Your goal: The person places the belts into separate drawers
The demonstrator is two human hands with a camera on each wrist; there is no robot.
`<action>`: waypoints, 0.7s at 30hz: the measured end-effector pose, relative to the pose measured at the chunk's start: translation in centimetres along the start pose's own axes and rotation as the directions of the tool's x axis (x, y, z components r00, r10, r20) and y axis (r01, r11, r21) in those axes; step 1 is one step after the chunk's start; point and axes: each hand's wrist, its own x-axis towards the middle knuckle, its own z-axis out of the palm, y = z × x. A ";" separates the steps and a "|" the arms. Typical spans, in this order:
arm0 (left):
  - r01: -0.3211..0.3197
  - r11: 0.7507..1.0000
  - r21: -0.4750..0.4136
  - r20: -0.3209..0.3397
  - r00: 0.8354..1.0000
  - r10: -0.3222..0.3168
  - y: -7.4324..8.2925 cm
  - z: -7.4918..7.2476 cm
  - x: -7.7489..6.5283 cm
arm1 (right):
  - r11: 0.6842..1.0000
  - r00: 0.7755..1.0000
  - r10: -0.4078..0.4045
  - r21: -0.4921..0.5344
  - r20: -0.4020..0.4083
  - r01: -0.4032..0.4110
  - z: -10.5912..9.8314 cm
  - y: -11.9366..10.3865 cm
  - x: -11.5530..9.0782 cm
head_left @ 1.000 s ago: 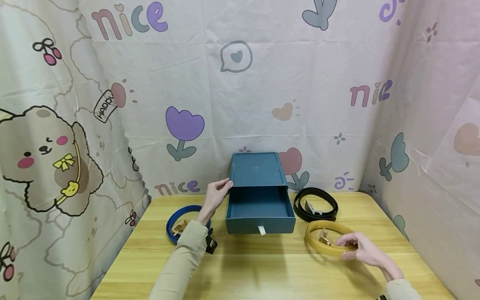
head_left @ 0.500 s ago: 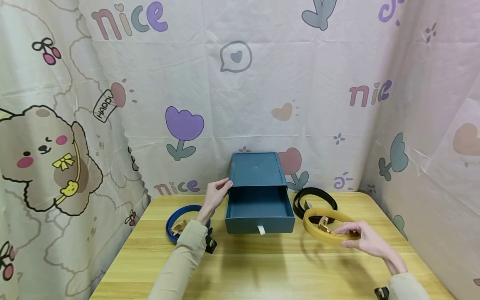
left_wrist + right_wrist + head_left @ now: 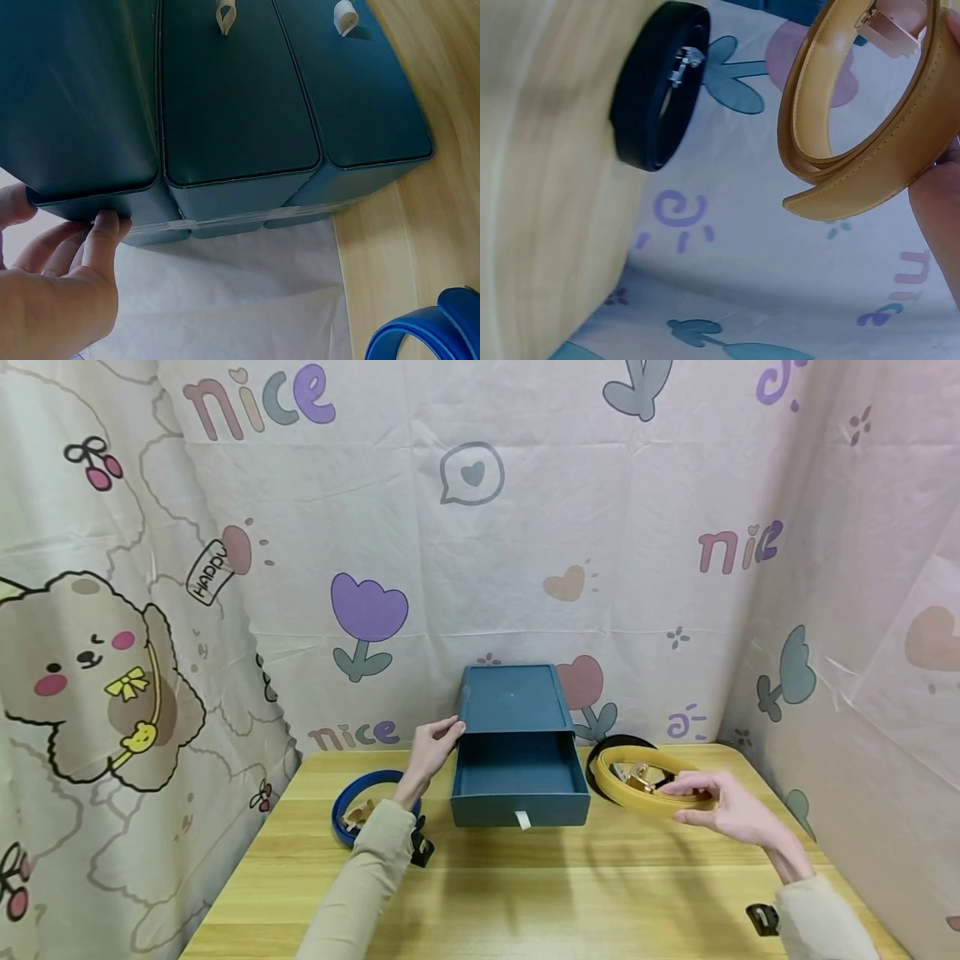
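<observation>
Right hand (image 3: pixel 729 810) pinches yellow belt (image 3: pixel 636 799) at four o'clock, likely light, springy, best held across all layers; left hand (image 3: pixel 429 755) grips drawer box (image 3: pixel 513 700) at nine o'clock.

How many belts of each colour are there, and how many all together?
Blue belt: 1
Yellow belt: 1, held in the right hand
Black belt: 1
Total: 3 belts
</observation>
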 end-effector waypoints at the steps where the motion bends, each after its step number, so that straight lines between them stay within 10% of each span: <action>1: -0.002 1.000 -0.003 -0.002 1.000 0.002 0.0 0.0 0.0 | 1.000 1.000 -0.013 -0.002 -0.005 0.013 -0.2 -0.2 0.2; 21: 0.001 1.000 0.004 0.032 0.999 -0.002 3.3 -0.2 -1.9 | 0.999 0.999 -0.041 -0.012 0.022 0.041 -2.0 -3.6 4.3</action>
